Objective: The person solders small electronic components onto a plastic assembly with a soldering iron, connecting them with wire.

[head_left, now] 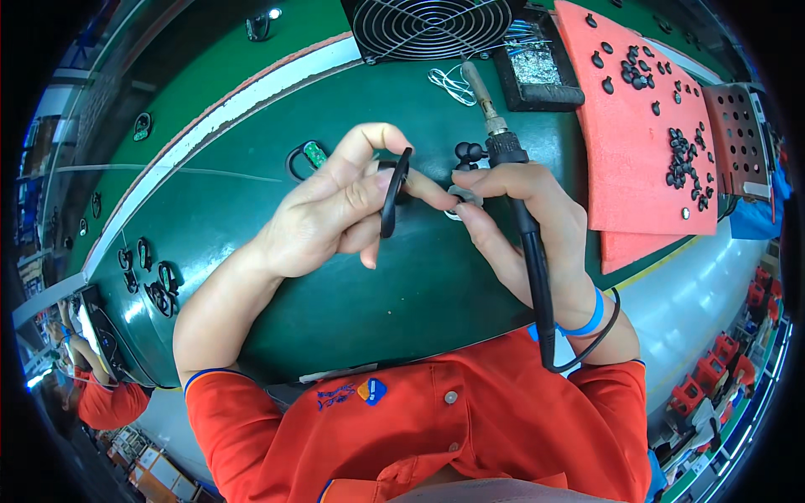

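Green, smooth-topped table (386, 306) in a workshop; contents logged from the near edge outward.

Nearest: left hand (323, 205), grip closed on a thin, curved black piece (391, 210), seen nearly edge-on and raised above the table in front of the torso. Right hand (558, 218), blue band at its wrist, grasps a soldering iron with a black handle and metal barrel (530, 243), tip directed away from the body. Its thumb and index fingertip also meet at a small whitish piece (466, 195). One left finger extends to this spot; contact there cannot be told.

Just beyond: a cluster of small, round black pieces (470, 152); left of it, a black loop-shaped unit with a green circuit board (314, 154). More black looped units (163, 289) lie at far left.

Farther: coral-coloured foam sheet (625, 180) bearing many small, round black parts (683, 159); thin white wire in a loose coil (453, 85); black tray with silvery contents (537, 71); black fan with a wire grille (432, 18).

Progress, judged: partway. Iron and black piece are in hand; numerous loose parts on the foam suggest much remains. Board visibly exposed on the looped unit; whether any joint is finished cannot be told.
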The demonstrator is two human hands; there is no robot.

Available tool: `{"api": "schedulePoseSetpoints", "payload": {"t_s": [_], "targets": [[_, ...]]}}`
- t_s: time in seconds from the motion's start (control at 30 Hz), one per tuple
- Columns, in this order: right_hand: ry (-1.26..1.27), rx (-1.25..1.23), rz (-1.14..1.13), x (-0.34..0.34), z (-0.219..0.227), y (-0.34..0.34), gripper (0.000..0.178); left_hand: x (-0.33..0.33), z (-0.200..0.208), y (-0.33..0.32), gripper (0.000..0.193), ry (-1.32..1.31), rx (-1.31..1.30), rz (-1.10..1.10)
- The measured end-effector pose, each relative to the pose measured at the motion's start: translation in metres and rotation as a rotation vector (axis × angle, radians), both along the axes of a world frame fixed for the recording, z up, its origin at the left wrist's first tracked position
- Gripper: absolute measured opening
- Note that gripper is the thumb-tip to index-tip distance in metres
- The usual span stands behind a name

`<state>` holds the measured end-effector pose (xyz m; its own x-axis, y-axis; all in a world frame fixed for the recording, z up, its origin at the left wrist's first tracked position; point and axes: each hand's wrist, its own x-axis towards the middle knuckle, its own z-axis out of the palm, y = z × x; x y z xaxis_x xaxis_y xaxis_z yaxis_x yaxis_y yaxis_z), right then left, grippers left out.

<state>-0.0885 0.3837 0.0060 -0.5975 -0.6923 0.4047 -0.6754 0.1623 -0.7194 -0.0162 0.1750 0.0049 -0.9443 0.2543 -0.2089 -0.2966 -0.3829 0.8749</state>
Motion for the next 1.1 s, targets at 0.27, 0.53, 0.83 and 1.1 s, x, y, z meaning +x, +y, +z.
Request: {"api": "schedulePoseSetpoints", "payload": {"t_s": [0.27, 0.53, 0.83, 1.1], "targets": [[-0.154, -0.078, 0.071, 0.004, 0.005, 0.000, 0.032, 0.006, -0.003, 0.010, 0.028, 0.101, -0.144, 0.026], [0.073, -0.160, -0.033, 0.010, 0.004, -0.003, 0.030, 0.007, -0.005, 0.016, 0.029, 0.085, -0.239, 0.113], [0.019, -0.129, -0.031, 0.009, 0.004, -0.002, 0.023, 0.009, -0.008, 0.019, 0.031, 0.042, -0.251, 0.107], [0.011, -0.170, 0.003, 0.007, 0.001, -0.003, 0.034, 0.009, 0.002, 0.024, 0.027, 0.418, -0.725, 0.132]]}}
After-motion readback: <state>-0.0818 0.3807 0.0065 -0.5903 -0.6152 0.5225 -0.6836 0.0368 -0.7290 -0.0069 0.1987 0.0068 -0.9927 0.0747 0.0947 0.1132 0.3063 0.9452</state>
